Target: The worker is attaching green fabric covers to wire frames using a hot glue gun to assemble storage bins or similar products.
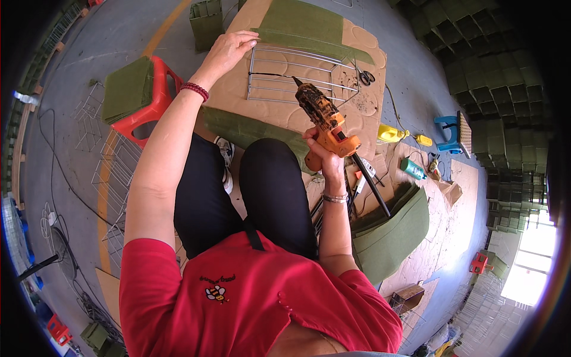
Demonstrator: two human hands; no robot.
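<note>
Right hand: the right hand [322,150] was clenched round the grip of an orange glue gun [326,121], its grimy nozzle raised and aimed toward the far side, over the wire rack [300,74].
Left hand: the left hand [227,52] lay flat with fingers spread, grasping nothing, pressing on the cardboard sheet [238,89] just beside the rack's left edge and the green felt strip [297,27] at the far side.
Where the work sat: rack on the cardboard, on the floor beyond the knees; more green felt [389,235] lay near, to the right.
Burn risk: the left fingers rested close to where the nozzle pointed, so a drip or a slip of the gun would likely have caught them.
Cord risk: the black cord [370,181] trailed down past the right knee among tools; a tug could have pulled the aim off.
Shift risk: with only one palm pressing, the rack might have slid and the felt gone on askew.
Clutter: scissors [366,76] lay on the cardboard's right side, a red stool [156,101] to the left.
</note>
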